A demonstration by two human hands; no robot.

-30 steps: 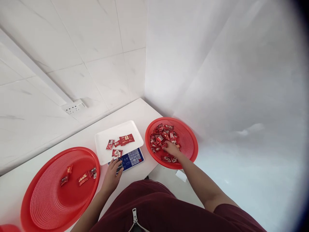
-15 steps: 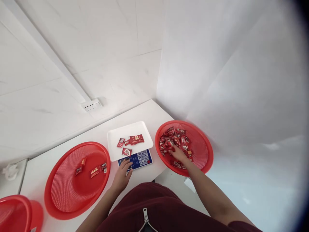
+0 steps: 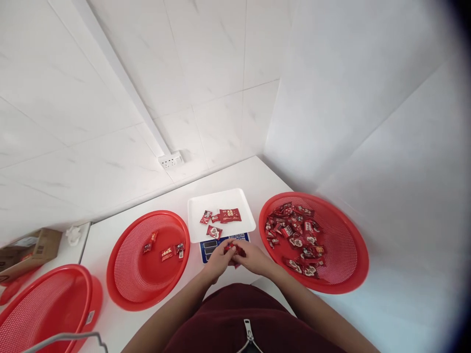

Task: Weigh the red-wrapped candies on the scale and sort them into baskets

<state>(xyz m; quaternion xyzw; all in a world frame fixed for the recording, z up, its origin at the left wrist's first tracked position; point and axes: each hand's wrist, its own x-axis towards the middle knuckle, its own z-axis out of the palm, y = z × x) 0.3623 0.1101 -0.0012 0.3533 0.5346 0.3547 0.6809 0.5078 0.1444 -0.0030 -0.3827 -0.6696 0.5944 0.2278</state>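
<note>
My left hand (image 3: 218, 261) and my right hand (image 3: 254, 258) are together over the front of a blue-panelled digital scale (image 3: 210, 249). Both close around some small red snack packets (image 3: 239, 251); fingers partly hide them, so their number is unclear. Just beyond, several other red packets (image 3: 230, 215) lie on the scale's white tray (image 3: 200, 201). To the right stands a red mesh basket (image 3: 349, 255) with a pile of red packets (image 3: 294, 230). A second red basket (image 3: 123, 274), on the left, has a few packets (image 3: 167, 253) at its bottom.
A third red basket (image 3: 44, 309) is at the lower left, with a metal wire handle (image 3: 66, 336) in front. Behind it are a cardboard box (image 3: 47, 245) and crumpled white paper (image 3: 73, 235). A wall socket (image 3: 170, 161) sits above the white table (image 3: 245, 172).
My right hand has come out of the right basket with red packets and met my left hand, which has left the scale's panel. The view has shifted left.
</note>
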